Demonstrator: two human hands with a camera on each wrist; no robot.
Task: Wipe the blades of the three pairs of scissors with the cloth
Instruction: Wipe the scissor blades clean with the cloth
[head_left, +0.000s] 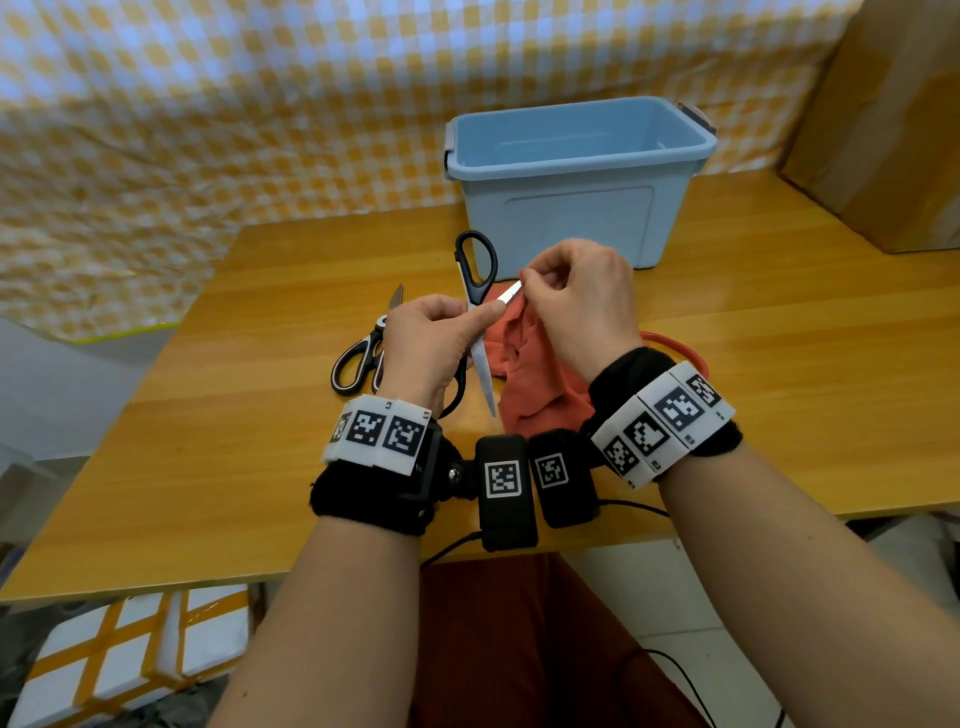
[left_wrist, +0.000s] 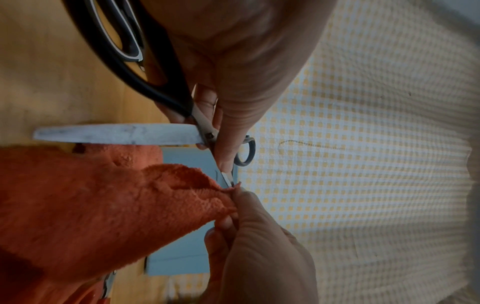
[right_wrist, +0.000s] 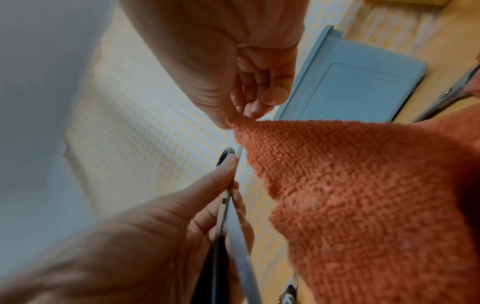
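Note:
My left hand (head_left: 441, 327) grips black-handled scissors (head_left: 483, 369) near the pivot, with the blades spread wide. One blade (left_wrist: 116, 133) points back toward me. The other blade runs up and right into the orange cloth (head_left: 540, 374). My right hand (head_left: 545, 291) pinches a fold of that cloth (right_wrist: 363, 185) around this blade near its tip, and the rest of the cloth hangs to the table. Black-and-white handled scissors (head_left: 363, 348) lie on the table left of my left hand. A red-handled pair (head_left: 670, 343) lies behind my right wrist, mostly hidden.
A light blue plastic bin (head_left: 571, 171) stands on the wooden table (head_left: 260, 415) just beyond my hands. A cardboard box (head_left: 883, 130) is at the back right. A yellow checked sheet (head_left: 208, 104) hangs behind the table.

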